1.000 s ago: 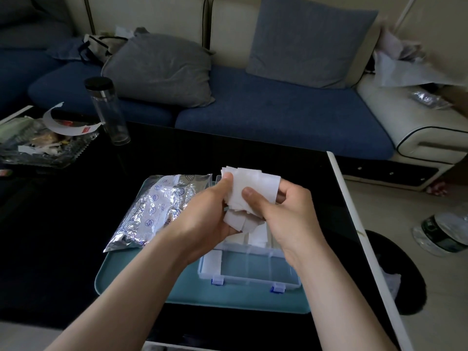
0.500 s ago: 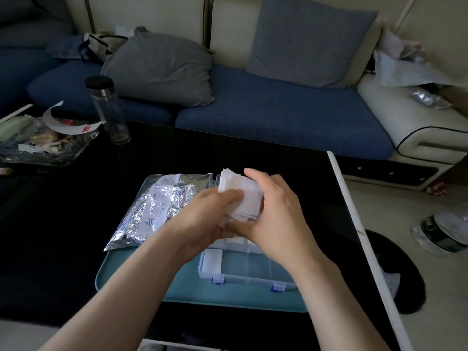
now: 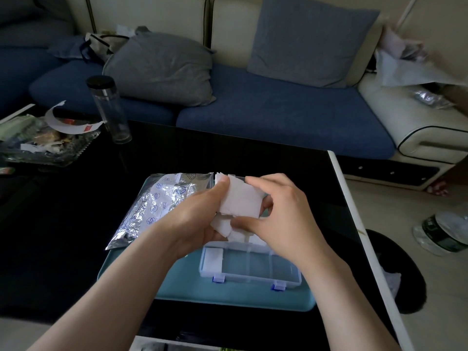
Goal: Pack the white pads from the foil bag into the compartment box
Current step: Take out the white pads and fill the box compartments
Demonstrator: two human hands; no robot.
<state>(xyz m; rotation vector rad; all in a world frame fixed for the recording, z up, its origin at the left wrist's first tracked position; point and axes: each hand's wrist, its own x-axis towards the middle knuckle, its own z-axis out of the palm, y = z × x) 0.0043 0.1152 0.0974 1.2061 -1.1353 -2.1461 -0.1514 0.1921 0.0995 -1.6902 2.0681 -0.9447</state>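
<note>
Both hands are up over the box right now with a loose bunch of white pads (image 3: 240, 201) squeezed between them. My left hand (image 3: 195, 220) grips the bunch from the left, thumb lying along the top sheet and fingers wrapped under. My right hand (image 3: 285, 219) comes in from the other side, index finger hooked over the top edge and thumb pinching the lower pads. So both grips are closed on the pads, nothing wide or slack. The sheets aren't squared up; a few corners stick out at the bottom.

The bunch hangs above the far end of the clear box (image 3: 253, 271), not touching it as far as I can tell. The box sits on a teal tray (image 3: 228, 296), blue latches facing me. One white piece (image 3: 212, 259) lies in the leftmost compartment; the compartments toward the right look bare at the near end, and the far end is hidden by my hands.

The foil bag (image 3: 162, 203) lies crinkled on the tray's left side, just beside the box, its lower corner hanging over onto the black table (image 3: 63, 236).

Further back on the table are a clear bottle (image 3: 111, 112) with a black cap and a glass dish (image 3: 38, 148) full of scraps.
</note>
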